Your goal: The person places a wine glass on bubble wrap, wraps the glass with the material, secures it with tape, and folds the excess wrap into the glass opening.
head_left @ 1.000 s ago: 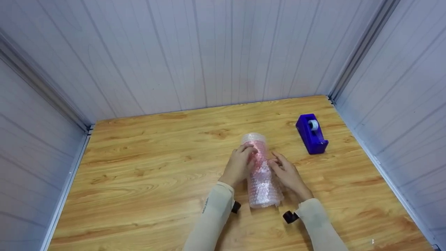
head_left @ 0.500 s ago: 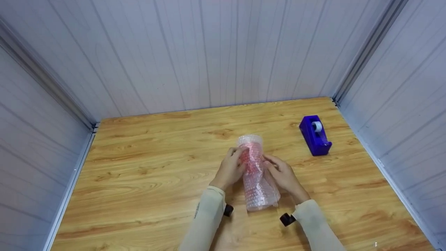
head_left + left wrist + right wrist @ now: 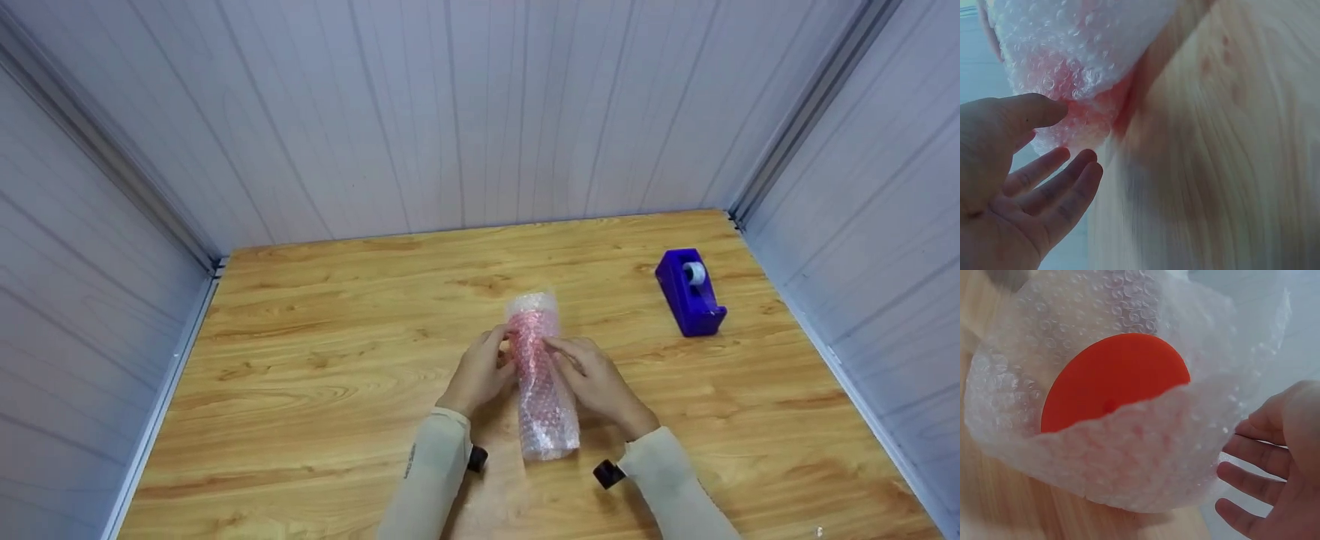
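A roll of clear bubble wrap [image 3: 547, 424] lies lengthwise on the table, wound around a red object. Its orange-red round end [image 3: 1117, 377] shows inside the roll's open near end in the right wrist view. My left hand [image 3: 480, 371] is at the roll's left side; its thumb touches the wrap [image 3: 1089, 50] in the left wrist view, the other fingers spread loosely beneath. From the right, my right hand [image 3: 600, 382] lays its fingertips on the wrap near the middle of the roll, its fingers [image 3: 1252, 481] nearly straight and resting along the wrap's side.
A blue tape dispenser [image 3: 690, 292] with a roll of tape [image 3: 695, 273] stands at the back right of the wooden table [image 3: 315, 360]. Pale panel walls [image 3: 480, 112] rise behind the table and on both sides.
The bubble wrap roll has shifted left and turned, and its loose flap on the right now lies closer in. Both hands moved left with it, the left hand sliding from the top to the side.
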`<act>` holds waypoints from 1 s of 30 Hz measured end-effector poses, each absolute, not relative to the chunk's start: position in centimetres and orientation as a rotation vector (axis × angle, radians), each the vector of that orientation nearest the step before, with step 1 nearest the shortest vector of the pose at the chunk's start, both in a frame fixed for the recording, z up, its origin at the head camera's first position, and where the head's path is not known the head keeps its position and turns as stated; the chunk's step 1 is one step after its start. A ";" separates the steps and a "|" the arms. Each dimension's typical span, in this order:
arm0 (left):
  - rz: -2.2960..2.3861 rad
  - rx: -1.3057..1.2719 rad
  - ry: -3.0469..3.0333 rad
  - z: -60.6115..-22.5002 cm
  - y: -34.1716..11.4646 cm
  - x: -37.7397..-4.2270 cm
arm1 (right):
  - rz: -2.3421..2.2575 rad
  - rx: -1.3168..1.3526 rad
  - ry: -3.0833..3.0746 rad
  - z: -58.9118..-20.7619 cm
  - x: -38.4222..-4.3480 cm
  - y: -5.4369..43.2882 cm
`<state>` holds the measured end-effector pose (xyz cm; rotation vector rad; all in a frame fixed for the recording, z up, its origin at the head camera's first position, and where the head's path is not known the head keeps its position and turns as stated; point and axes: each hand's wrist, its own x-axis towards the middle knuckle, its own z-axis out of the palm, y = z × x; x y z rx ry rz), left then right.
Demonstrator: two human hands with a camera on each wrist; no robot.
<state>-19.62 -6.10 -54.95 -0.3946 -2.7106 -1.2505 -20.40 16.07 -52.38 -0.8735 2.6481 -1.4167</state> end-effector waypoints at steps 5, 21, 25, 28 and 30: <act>-1.184 -0.385 -2.692 -55.1 -6.5 -19.5 | -1.270 -0.975 2.723 -52.1 -20.5 15.4; -1.352 -0.417 -2.570 -53.6 -6.6 -21.1 | -1.039 -1.216 2.850 -51.7 -20.5 13.7; -1.270 -0.473 -2.692 -52.9 -6.7 -21.8 | -1.037 -1.192 2.834 -51.6 -20.4 13.8; -1.215 -0.496 -2.774 -52.5 -6.8 -22.4 | -1.038 -1.177 2.825 -51.7 -20.4 14.0; -1.180 -0.517 -2.812 -52.3 -6.7 -22.7 | -1.055 -1.195 2.817 -51.8 -20.4 14.1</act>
